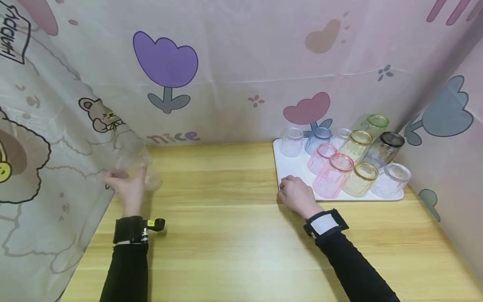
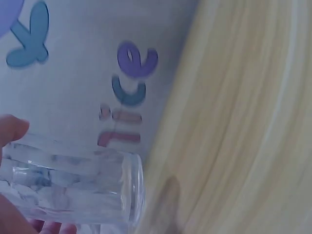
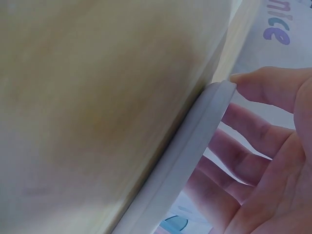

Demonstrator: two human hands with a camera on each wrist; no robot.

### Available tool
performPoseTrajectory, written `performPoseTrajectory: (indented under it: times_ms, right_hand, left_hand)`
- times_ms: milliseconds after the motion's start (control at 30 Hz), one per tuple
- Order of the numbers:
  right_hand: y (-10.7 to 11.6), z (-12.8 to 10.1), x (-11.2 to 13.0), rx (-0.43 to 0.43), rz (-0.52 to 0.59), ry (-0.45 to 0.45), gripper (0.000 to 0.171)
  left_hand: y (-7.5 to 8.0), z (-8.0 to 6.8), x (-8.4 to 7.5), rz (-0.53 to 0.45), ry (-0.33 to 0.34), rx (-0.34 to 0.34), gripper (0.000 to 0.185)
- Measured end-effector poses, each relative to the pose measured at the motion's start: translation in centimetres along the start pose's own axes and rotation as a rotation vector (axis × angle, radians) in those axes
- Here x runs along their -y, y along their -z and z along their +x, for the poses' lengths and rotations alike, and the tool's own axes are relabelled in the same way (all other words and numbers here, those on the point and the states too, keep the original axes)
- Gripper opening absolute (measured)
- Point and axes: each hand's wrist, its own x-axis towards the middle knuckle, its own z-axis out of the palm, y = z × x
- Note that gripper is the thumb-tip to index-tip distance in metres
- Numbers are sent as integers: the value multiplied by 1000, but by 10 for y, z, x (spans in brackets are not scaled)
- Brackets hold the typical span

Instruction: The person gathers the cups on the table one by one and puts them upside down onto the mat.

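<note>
At the left of the table, my left hand (image 1: 130, 188) grips a clear glass (image 2: 73, 180), tilted onto its side in the left wrist view. The thumb lies on one side of the glass and the fingers on the other. In the head view this glass blurs into the pale curtain. My right hand (image 1: 298, 195) is at the near left corner of a white tray (image 1: 303, 172). Its thumb and curled fingers hold the tray's rim (image 3: 180, 151); the fingertips are partly hidden behind it.
Several glasses crowd the tray, among them a pink glass (image 1: 332, 178), a blue glass (image 1: 318, 140), a green-rimmed glass (image 1: 373, 126) and a dark glass (image 1: 385, 149). A patterned curtain (image 1: 234, 84) hangs behind and beside the wooden table (image 1: 226, 239).
</note>
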Motion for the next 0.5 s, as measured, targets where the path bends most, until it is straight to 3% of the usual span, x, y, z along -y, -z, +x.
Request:
performPoseTrajectory:
  times_ms: [100, 267, 500]
  right_hand:
    - [0, -1, 0, -1, 4, 2, 10]
    - [1, -1, 1, 15, 7, -1, 11]
    - [8, 0, 1, 87, 49, -27, 24]
  left_hand:
    - [-11, -13, -5, -41, 16, 20, 74]
    - [-32, -37, -12, -238, 107, 96, 72]
    - [-60, -69, -13, -494, 337, 305, 51]
